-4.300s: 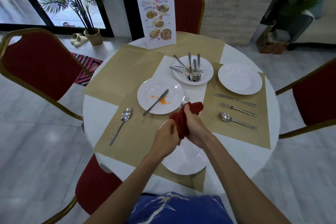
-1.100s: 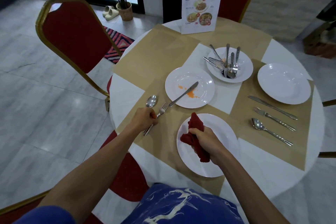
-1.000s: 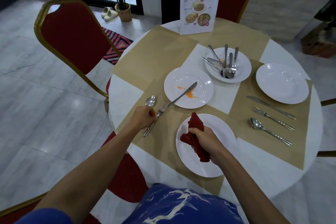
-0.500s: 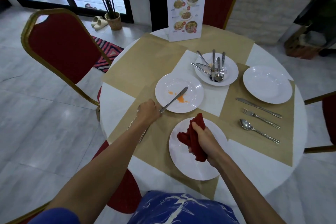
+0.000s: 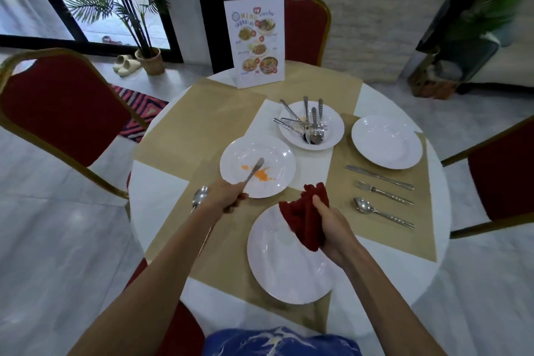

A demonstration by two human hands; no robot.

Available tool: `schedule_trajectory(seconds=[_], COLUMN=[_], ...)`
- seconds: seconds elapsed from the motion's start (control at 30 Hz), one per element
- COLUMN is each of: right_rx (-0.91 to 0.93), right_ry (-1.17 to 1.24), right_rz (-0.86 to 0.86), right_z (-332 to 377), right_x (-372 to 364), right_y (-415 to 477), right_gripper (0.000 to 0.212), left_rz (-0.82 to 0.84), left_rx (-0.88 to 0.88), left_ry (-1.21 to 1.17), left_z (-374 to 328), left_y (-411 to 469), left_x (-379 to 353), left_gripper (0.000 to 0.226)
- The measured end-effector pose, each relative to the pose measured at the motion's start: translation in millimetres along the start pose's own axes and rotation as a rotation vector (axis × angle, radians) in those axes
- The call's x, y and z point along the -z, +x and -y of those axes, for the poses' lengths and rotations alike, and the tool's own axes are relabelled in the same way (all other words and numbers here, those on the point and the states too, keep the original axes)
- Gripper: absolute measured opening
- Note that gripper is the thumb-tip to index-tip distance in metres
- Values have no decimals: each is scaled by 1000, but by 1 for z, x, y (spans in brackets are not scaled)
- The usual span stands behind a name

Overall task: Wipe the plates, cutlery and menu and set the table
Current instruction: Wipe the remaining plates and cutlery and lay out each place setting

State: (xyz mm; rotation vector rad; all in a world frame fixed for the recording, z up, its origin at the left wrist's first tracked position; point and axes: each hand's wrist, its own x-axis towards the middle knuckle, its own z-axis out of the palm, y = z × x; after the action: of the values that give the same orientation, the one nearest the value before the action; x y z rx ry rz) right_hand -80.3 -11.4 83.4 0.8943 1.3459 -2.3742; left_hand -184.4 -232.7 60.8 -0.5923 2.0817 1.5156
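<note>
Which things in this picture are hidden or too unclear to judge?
- Fork beside the spoon, head view: hidden under the left hand and forearm.
- Knife handle: covered by that hand.
- Menu text: too small.
- Piled cutlery: overlapping, cannot be counted.

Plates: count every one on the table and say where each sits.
4. A clean plate nearest the person, a stained plate at the centre under the knife, a cutlery-filled plate behind it, and a clean plate on the right. None seems hidden.

The tan paper mat (image 5: pixel 202 121) on the far left is bare, but white plates (image 5: pixel 258 167) and shiny cutlery (image 5: pixel 379 177) crowd the right side.
</note>
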Motion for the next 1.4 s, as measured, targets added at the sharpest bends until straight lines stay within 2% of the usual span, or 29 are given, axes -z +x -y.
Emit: schedule_trajectory(seconds=[0.1, 0.17, 0.27, 0.33, 0.47, 0.57, 0.63, 0.77, 0.8, 0.87, 0.93, 1.03, 1.07, 1.13, 1.17, 1.23, 1.3, 1.4], right_rx=[-87, -105, -95, -24, 157, 196, 182, 235, 236, 234, 279, 402, 385, 305, 272, 232, 266, 308], right_ry=[252, 264, -28, -227, -271, -195, -125, -510, -524, -401, -309, -345, -320, -232, -248, -409, -537, -445], right_rz=[0, 49, 127, 136, 102, 10, -14, 118, 121, 70, -60, -288, -326, -256, -204, -85, 25, 33], right_z=[4, 8, 14, 17, 36, 51, 42, 9, 15, 38, 62, 87, 90, 85, 74, 37, 4, 9], right_x=[-5, -21, -54, -70, -83, -86, -94, -102, -102, -98, -86, -56, -46, -42, -46, -63, -80, -90], right_y=[19, 26, 29, 31, 35, 43, 40, 27, 24, 24, 28, 35, 40, 36, 34, 23, 15, 9], right_gripper=[48, 53, 52, 43, 25, 9, 9, 26, 26, 20, 16, 16, 17, 28, 42, 70, 64, 39], left_rz=[26, 18, -18, -11, 129, 130, 84, 5, 14, 41, 85, 116, 93, 11, -23, -40, -14, 43], left_rx=[-64, -150, -271, -335, -369, -390, -391, -429, -449, -491, -496, -449, -426, -380, -372, -396, -427, -433], left_ry=[-87, -66, 28, 98, 95, 97, 131, 133, 152, 211, 241, 188, 133, 54, 51, 81, 99, 64], left_z=[2, 6, 14, 18, 21, 22, 16, 3, 3, 5, 11, 22, 25, 28, 27, 18, 9, 9], left_y=[-28, -53, -82, -96, -126, -138, -134, -132, -136, -149, -158, -163, -162, -157, -153, -148, -148, -151], left_x=[-10, -27, -54, -60, -50, -40, -34, -23, -22, -21, -22, -15, -12, -10, -12, -22, -33, -39], left_gripper=[21, 22, 21, 18, 21, 22, 20, 18, 19, 21, 22, 23, 23, 22, 22, 20, 18, 17])
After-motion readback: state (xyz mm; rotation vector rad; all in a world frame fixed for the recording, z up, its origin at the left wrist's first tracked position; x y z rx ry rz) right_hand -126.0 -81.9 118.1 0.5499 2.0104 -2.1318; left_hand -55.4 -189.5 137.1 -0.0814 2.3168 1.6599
